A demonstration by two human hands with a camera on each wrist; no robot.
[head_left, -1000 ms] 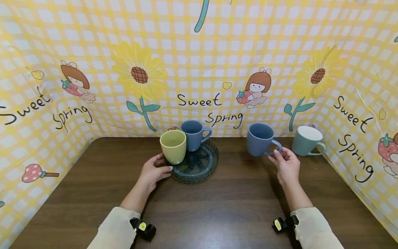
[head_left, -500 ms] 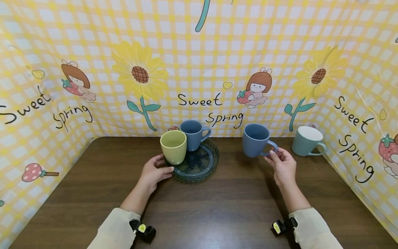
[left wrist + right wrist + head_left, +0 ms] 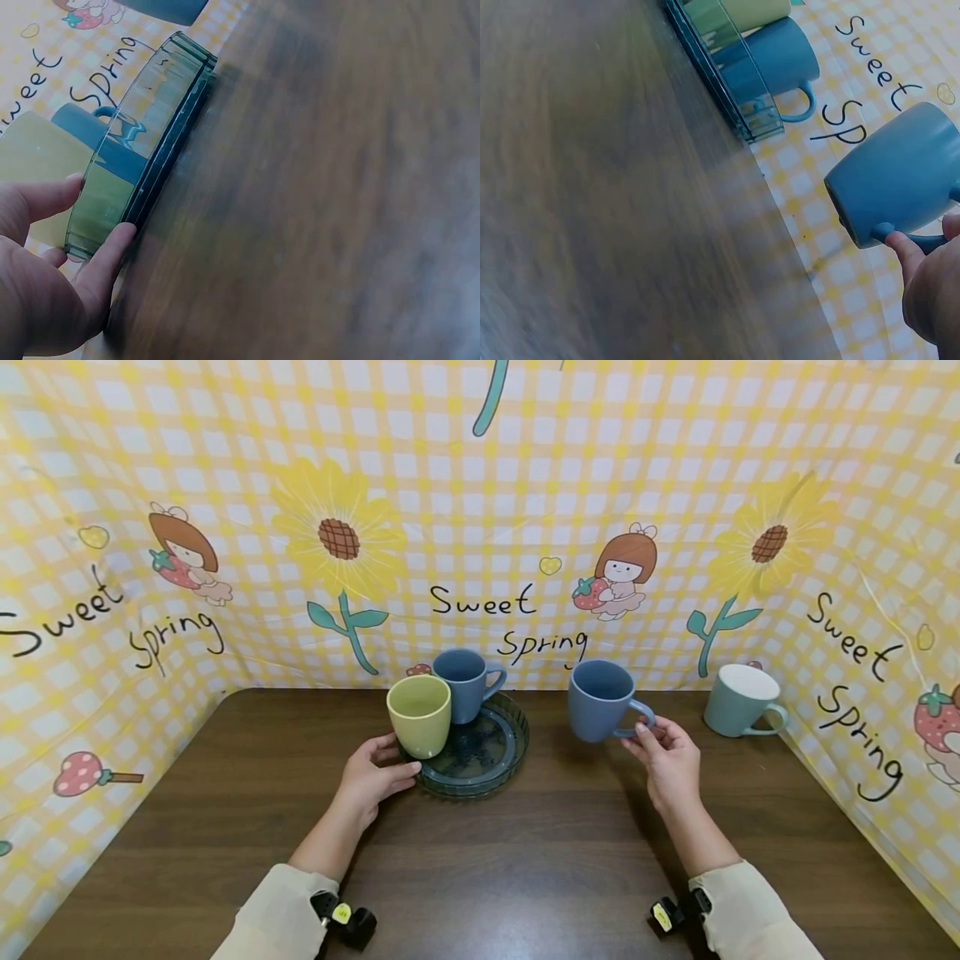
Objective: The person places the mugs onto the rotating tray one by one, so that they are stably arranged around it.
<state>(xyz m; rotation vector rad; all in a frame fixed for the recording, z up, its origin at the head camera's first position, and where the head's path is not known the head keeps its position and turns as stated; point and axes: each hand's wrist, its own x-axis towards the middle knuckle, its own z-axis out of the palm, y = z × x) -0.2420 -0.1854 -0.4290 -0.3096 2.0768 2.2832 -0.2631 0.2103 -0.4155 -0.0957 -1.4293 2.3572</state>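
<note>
A round transparent dark-green tray (image 3: 480, 777) stands on the table. On it are a yellow-green cup (image 3: 418, 718), at the left, and a blue mug (image 3: 461, 687) behind that. My left hand (image 3: 372, 778) holds the tray's left edge, thumb and fingers at its wall (image 3: 112, 202). My right hand (image 3: 667, 762) pinches the handle of another blue mug (image 3: 600, 703); in the right wrist view this mug (image 3: 904, 176) is raised off the table, upright, its mouth up in the head view. A gap separates it from the tray.
A teal mug (image 3: 741, 700) with a pale inside stands at the back right, beyond my right hand. Yellow checked cloth (image 3: 480, 510) rises behind the brown table (image 3: 480, 868) and on both sides. A camera is strapped to each wrist.
My right hand has carried the blue mug leftward, nearer the tray, and slightly toward me. The left hand, the tray and the things on it have stayed nearly still.
</note>
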